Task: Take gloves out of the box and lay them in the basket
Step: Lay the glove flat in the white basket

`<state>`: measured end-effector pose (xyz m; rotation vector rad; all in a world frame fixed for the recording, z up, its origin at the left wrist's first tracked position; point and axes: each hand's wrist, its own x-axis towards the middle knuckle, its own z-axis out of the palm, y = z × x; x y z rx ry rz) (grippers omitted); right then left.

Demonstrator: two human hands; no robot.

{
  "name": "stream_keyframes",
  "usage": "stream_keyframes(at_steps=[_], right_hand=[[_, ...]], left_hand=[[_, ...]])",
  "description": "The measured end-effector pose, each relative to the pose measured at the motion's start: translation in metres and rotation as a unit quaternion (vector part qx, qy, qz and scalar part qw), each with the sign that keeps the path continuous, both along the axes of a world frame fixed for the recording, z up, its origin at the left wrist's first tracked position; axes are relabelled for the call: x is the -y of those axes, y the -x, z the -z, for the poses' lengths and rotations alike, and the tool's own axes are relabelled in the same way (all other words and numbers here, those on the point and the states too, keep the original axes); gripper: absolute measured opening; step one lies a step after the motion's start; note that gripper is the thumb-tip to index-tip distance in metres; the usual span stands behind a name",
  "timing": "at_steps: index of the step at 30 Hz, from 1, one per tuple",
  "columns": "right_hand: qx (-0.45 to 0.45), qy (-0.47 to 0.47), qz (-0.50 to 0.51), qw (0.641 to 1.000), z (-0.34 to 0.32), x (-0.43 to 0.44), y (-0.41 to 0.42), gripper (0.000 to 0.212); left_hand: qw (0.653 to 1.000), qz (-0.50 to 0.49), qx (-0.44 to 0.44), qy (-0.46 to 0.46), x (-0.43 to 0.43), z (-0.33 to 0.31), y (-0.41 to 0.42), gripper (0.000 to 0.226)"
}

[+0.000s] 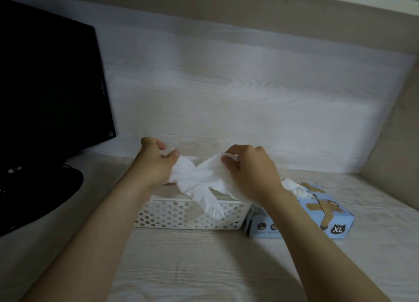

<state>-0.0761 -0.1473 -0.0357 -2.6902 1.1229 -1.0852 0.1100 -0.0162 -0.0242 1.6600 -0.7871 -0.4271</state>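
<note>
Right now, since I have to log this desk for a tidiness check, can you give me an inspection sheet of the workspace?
Surface: pale wood-grain desk, no spills seen.
Job's things: white glove held above the perforated white basket, its fingers hanging over the basket's front wall; blue box marked XL beside the basket on the right, with more gloves poking out of its top.
Clutter: nothing seen.
Hands: left hand and right hand each pinch the white glove, spreading it between them.
Cables: nothing seen for certain.
Surroundings: dark monitor at the left, switched off; pale wall panel behind.
</note>
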Motion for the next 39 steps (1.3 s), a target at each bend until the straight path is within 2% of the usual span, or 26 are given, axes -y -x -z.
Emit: stream_keyframes(at_steps=[2,4,6,9,11,14,16,18,19,21,22,24,27,30,32,35,39], right_hand=[[-0.012,-0.025,-0.027,0.999,-0.001,0.004,-0.007,0.021],[-0.031,-0.037,-0.035,0.998,-0.002,0.008,-0.013,0.02],[-0.069,-0.048,-0.043,0.996,-0.003,0.011,-0.021,0.02],[-0.108,-0.062,-0.053,0.991,-0.005,0.013,-0.032,0.021],[-0.112,-0.07,-0.054,0.99,-0.006,0.014,-0.038,0.02],[-0.144,-0.05,-0.01,0.988,-0.009,0.011,-0.041,0.025],[-0.185,0.032,0.031,0.982,-0.011,0.007,-0.04,0.031],[-0.178,0.102,0.017,0.979,-0.013,0.003,-0.039,0.029],[-0.164,0.098,-0.016,0.981,-0.015,0.001,-0.038,0.029],[-0.15,-0.016,-0.096,0.984,-0.018,-0.003,-0.038,0.041],[-0.173,-0.085,-0.116,0.974,-0.018,-0.006,-0.039,0.053],[-0.256,-0.144,-0.103,0.95,-0.014,-0.013,-0.042,0.075],[-0.328,-0.164,-0.092,0.926,-0.004,-0.016,-0.046,0.08],[-0.271,-0.173,-0.101,0.942,-0.001,-0.018,-0.044,0.073],[-0.183,-0.117,-0.112,0.97,-0.003,-0.018,-0.04,0.057],[-0.071,-0.044,-0.116,0.99,-0.009,-0.014,-0.024,0.028],[0.027,-0.048,-0.06,0.997,-0.01,-0.007,0.008,0.036]], left_hand=[[0.997,0.037,-0.072,0.003,-0.001,-0.001,-0.002,0.033],[0.997,0.033,-0.061,-0.021,-0.003,0.002,-0.007,0.032],[0.998,-0.012,0.038,-0.045,-0.005,0.005,-0.012,0.029],[0.971,-0.088,0.204,-0.089,-0.008,0.008,-0.014,0.036],[0.953,-0.099,0.248,-0.14,-0.008,0.009,-0.013,0.035],[0.927,-0.078,0.288,-0.229,-0.004,0.011,-0.013,0.016],[0.91,-0.068,0.305,-0.271,-0.003,0.013,-0.01,0.018],[0.885,-0.065,0.351,-0.298,-0.003,0.012,-0.005,0.018],[0.866,-0.064,0.39,-0.308,-0.002,0.01,-0.003,0.016],[0.845,-0.052,0.445,-0.292,0.0,0.01,-0.004,0.03],[0.851,-0.032,0.439,-0.286,0.0,0.009,-0.004,0.033],[0.885,0.031,0.389,-0.255,0.001,0.01,-0.006,0.019],[0.902,0.075,0.354,-0.236,0.0,0.013,-0.005,0.031],[0.898,0.043,0.4,-0.176,-0.003,0.009,0.009,0.023],[0.902,0.025,0.412,-0.126,-0.005,0.006,0.023,0.026],[0.886,0.019,0.462,-0.039,-0.007,0.003,0.051,0.017],[0.846,0.026,0.526,0.079,-0.009,0.009,0.086,0.011]])
